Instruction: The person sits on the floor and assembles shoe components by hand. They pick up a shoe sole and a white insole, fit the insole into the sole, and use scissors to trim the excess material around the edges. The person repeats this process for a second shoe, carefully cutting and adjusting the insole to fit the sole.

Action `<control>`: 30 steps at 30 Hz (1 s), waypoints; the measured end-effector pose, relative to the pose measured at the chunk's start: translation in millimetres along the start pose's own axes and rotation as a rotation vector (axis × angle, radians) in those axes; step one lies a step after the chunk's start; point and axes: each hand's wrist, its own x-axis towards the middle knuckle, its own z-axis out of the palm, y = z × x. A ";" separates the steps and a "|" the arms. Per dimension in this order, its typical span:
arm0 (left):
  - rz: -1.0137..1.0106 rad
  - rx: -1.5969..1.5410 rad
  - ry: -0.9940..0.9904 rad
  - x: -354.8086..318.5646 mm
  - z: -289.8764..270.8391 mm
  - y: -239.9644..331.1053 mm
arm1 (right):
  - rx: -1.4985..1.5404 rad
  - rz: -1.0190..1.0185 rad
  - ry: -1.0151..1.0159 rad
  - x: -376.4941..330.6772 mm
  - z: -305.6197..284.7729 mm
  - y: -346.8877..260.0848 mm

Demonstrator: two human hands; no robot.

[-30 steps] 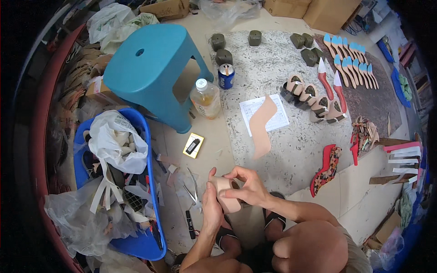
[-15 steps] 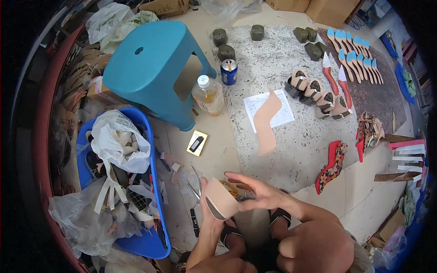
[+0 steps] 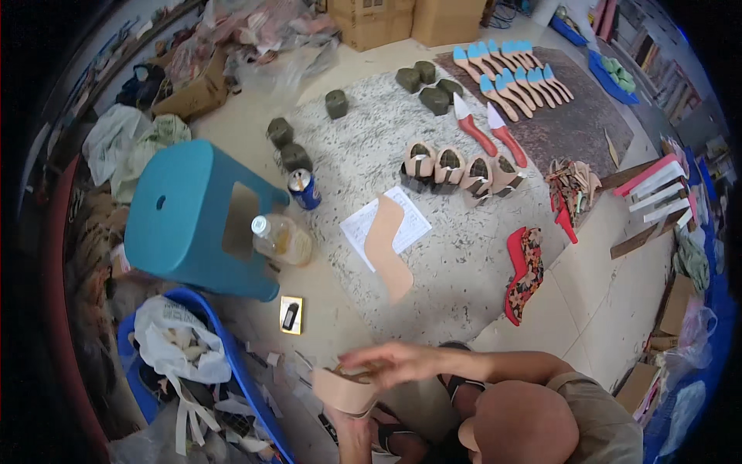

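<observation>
A beige wedge-shaped shoe piece (image 3: pixel 340 393) is held low in front of me by my left hand (image 3: pixel 352 425), which grips it from below; its fingers are mostly hidden behind the piece. Over the upper right end of the piece lies my right hand (image 3: pixel 403 362). Its fingers stretch leftward along the far edge, apart from the thumb, apparently touching the piece. Metal tips of a tool (image 3: pixel 303 359) show on the floor just beyond the wedge. Farther ahead, a wavy beige strip (image 3: pixel 384 247) rests across a printed paper sheet (image 3: pixel 417 222).
To the left stand a teal stool (image 3: pixel 174 209), a plastic bottle (image 3: pixel 287 241), a blue can (image 3: pixel 304 193) and a blue tub (image 3: pixel 224 348) of scraps. A yellow box (image 3: pixel 291 313) bears a black lighter. Ahead are beige shoes (image 3: pixel 448 166); a floral wedge (image 3: pixel 525 274) lies at right.
My right hand has come down onto the wedge piece, which has tilted in my left hand. The view has swung so that the floor items appear lower and further left.
</observation>
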 end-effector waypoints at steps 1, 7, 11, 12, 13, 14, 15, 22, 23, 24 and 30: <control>0.032 0.016 -0.030 1.3 -1.8 2.0 | 0.162 0.132 0.044 -5.7 8.6 0.2; 0.248 0.261 0.212 6.3 27.2 2.2 | -0.330 -0.045 0.376 -31.3 -25.4 -10.0; 0.162 0.345 0.139 2.1 -15.8 9.3 | -0.525 -0.183 0.854 -55.8 -107.0 -81.2; 0.133 0.326 0.106 3.4 -20.3 8.9 | -0.625 -0.229 0.969 -61.7 -135.9 -96.6; 0.134 0.330 0.172 -3.1 -4.7 6.4 | -0.866 -0.215 1.071 -67.0 -153.8 -119.7; 0.117 0.328 0.159 -2.0 -5.6 6.2 | -1.112 -0.200 1.170 -72.6 -169.0 -143.2; 0.099 0.325 0.143 -0.3 -9.5 5.8 | -1.221 -0.225 1.221 -76.9 -190.2 -156.9; -0.012 0.397 0.072 -1.3 8.9 -5.2 | -1.561 0.185 1.359 -100.4 -296.7 -162.8; -0.016 0.401 0.077 -0.2 6.6 -7.2 | -1.580 0.230 1.340 -100.4 -300.2 -159.0; -0.021 0.404 0.080 0.8 5.3 -9.7 | -1.570 0.237 1.339 -101.5 -302.2 -154.8; 0.010 0.406 0.094 -5.9 13.5 -7.6 | -2.012 -0.356 1.560 -89.4 -261.3 -144.0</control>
